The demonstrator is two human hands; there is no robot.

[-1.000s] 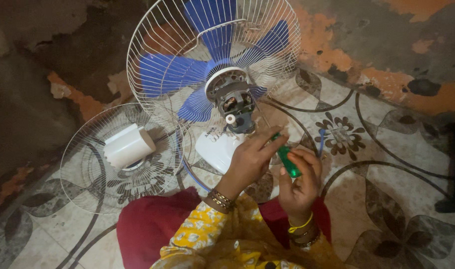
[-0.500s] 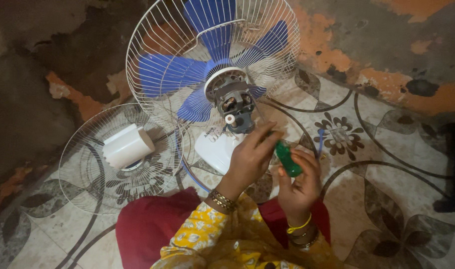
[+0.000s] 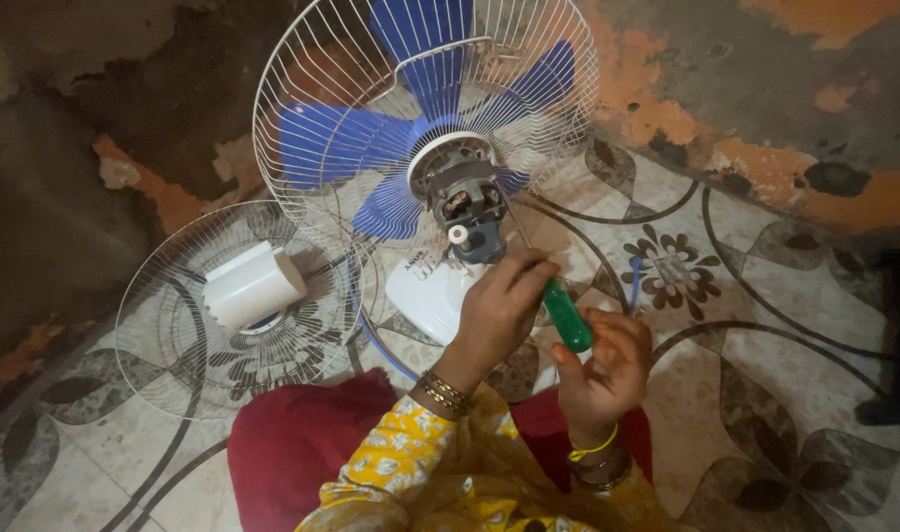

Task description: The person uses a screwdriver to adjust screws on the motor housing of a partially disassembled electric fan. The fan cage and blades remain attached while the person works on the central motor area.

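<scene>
A: Patterned floor tiles point(image 3: 765, 335) with dark floral swirls, peeling orange-and-grey wall point(image 3: 726, 89) across 12 to 2 o'clock. What's centre?

B: White wire-cage fan with blue blades point(image 3: 420, 128), standing at 12 o'clock, rear cover off, exposed grey metal motor point(image 3: 462, 202) facing the camera. White plastic fan base point(image 3: 425, 296) just below the motor.

A: Hands?

B: Left hand point(image 3: 499, 310) at centre, fingers bunched just under the motor, touching the shaft end of a green-handled screwdriver point(image 3: 566, 315). Right hand point(image 3: 608, 369) at 5 o'clock of that, curled around the green handle's lower end. So both hands are closed on the same tool, close together, left above right.

A: Tip visible?

B: No, hidden behind the left fingers. Can't tell what it meets.

A: Anything else?

B: Detached white wire grille point(image 3: 174, 365) flat on the floor at 9 o'clock, touching the standing cage's lower rim. White plastic motor cover point(image 3: 253, 286) lying on that grille. Thin blue cable point(image 3: 635, 281) at 3 o'clock of the hands. Red cloth point(image 3: 292, 453) and yellow floral sleeve point(image 3: 391, 458) at 6 o'clock, gold bangles point(image 3: 445, 392) on the left wrist.
</scene>
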